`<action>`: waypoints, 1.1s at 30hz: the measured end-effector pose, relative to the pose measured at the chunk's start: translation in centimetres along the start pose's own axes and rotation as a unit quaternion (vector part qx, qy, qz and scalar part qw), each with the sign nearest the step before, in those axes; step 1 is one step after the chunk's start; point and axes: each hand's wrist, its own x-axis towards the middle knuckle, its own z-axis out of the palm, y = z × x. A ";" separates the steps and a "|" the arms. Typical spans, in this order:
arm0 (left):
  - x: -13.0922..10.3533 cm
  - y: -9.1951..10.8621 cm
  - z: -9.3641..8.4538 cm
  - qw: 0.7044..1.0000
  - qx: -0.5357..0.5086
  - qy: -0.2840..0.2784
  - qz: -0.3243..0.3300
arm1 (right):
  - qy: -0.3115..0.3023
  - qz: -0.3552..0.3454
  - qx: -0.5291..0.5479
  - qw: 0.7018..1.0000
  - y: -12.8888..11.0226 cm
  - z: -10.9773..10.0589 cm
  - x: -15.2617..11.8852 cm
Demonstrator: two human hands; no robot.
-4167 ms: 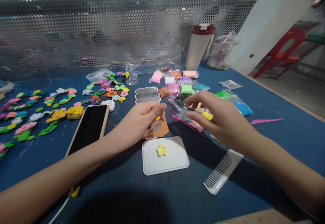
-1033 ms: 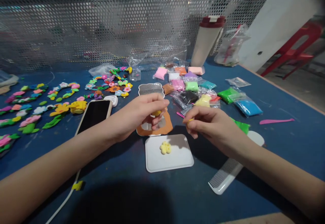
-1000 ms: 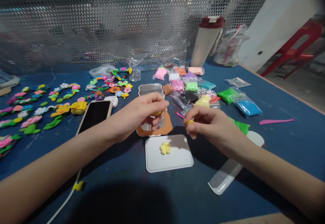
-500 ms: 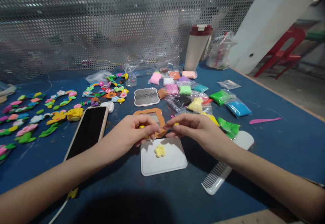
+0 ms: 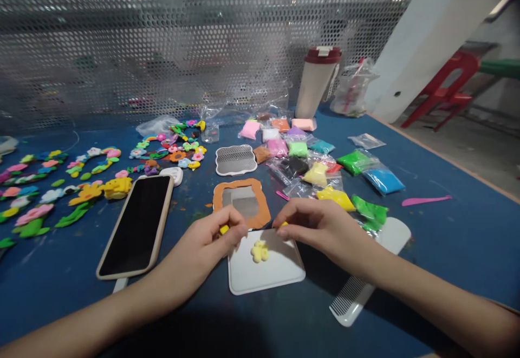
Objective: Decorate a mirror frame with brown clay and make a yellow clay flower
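Head view, left to right: phone (image 5: 136, 227) is seen lower left. Left hand (image 5: 211, 239) is pinched shut on a yellow clay bit (image 5: 223, 229); right hand (image 5: 317, 227) is pinched on another yellow bit (image 5: 283, 224). Between and just below both, equally near, yellow flower (image 5: 259, 251) is seen on white tray (image 5: 280, 277); comb (image 5: 352, 301) lower right.

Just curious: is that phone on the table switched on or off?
It looks off: the phone lies flat, face up, its screen wholly black.
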 end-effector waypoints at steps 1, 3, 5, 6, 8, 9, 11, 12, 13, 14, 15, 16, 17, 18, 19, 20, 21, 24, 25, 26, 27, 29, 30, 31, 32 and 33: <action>0.0 0.1 0.0 1.000 -0.007 -0.001 -0.005 | -0.001 -0.011 0.003 1.000 0.0 0.1 0.0; -0.1 0.3 0.1 1.000 -0.023 -0.008 -0.016 | -0.001 -0.029 0.028 0.999 0.1 0.4 -0.1; -0.1 0.5 0.4 0.999 -0.038 -0.012 -0.019 | 0.016 -0.047 0.038 0.998 0.2 0.7 -0.2; -0.1 0.6 0.5 0.999 -0.044 -0.014 -0.020 | 0.028 -0.057 0.028 0.998 0.2 0.9 -0.3; 0.0 0.8 0.8 0.998 -0.061 -0.017 -0.025 | 0.049 -0.080 -0.008 0.996 0.2 1.2 -0.5; 0.0 0.8 1.0 0.997 -0.073 -0.022 -0.029 | 0.056 -0.089 -0.028 0.994 0.1 1.4 -0.6; 0.1 0.7 1.2 0.993 -0.111 -0.040 -0.032 | 0.064 -0.104 -0.071 0.990 -0.1 1.5 -0.8; 0.1 0.6 1.2 0.989 -0.135 -0.050 -0.031 | 0.069 -0.109 -0.095 0.987 -0.2 1.5 -0.8; 0.1 0.5 1.3 0.986 -0.157 -0.058 -0.030 | 0.074 -0.113 -0.119 0.984 -0.3 1.5 -0.8; 0.2 0.3 1.2 0.982 -0.173 -0.063 -0.030 | 0.080 -0.115 -0.142 0.980 -0.4 1.5 -0.8; 0.2 0.2 1.2 0.980 -0.184 -0.065 -0.031 | 0.086 -0.119 -0.161 0.976 -0.4 1.4 -0.8; 0.2 0.2 1.1 0.979 -0.188 -0.067 -0.034 | 0.092 -0.124 -0.174 0.973 -0.5 1.4 -0.7; 0.1 0.2 1.1 0.980 -0.185 -0.068 -0.036 | 0.096 -0.131 -0.180 0.970 -0.5 1.3 -0.7; 0.1 0.2 1.0 0.981 -0.177 -0.071 -0.039 | 0.096 -0.139 -0.182 0.969 -0.5 1.3 -0.7; 0.1 0.3 0.9 0.982 -0.170 -0.076 -0.042 | 0.093 -0.146 -0.180 0.968 -0.4 1.2 -0.7; 0.0 0.4 0.8 0.982 -0.163 -0.081 -0.045 | 0.090 -0.149 -0.176 0.969 -0.4 1.2 -0.7; 0.0 0.6 0.8 0.984 -0.151 -0.082 -0.047 | 0.085 -0.146 -0.170 0.971 -0.4 1.2 -0.7; 0.0 0.9 0.7 0.992 -0.110 -0.055 -0.032 | 0.075 -0.120 -0.150 0.979 -0.3 1.3 -0.7; 0.0 0.9 0.7 0.994 -0.101 -0.044 -0.027 | 0.072 -0.110 -0.148 0.980 -0.3 1.3 -0.7; 0.0 1.0 0.7 0.994 -0.098 -0.037 -0.024 | 0.068 -0.106 -0.149 0.981 -0.4 1.3 -0.7; 0.0 1.0 0.7 0.994 -0.100 -0.036 -0.025 | 0.064 -0.105 -0.152 0.981 -0.4 1.4 -0.7; 0.0 0.9 0.8 0.993 -0.104 -0.038 -0.032 | 0.062 -0.118 -0.156 0.979 -0.5 1.4 -0.8; 0.0 0.9 0.9 0.993 -0.101 -0.037 -0.036 | 0.064 -0.128 -0.157 0.977 -0.5 1.5 -0.8; 0.0 1.0 1.0 0.994 -0.097 -0.035 -0.042 | 0.067 -0.135 -0.157 0.976 -0.5 1.5 -0.9; 0.0 1.0 1.1 0.994 -0.092 -0.033 -0.050 | 0.071 -0.141 -0.157 0.975 -0.5 1.5 -1.0; -0.1 1.1 1.2 0.994 -0.086 -0.032 -0.058 | 0.075 -0.144 -0.157 0.974 -0.5 1.6 -1.1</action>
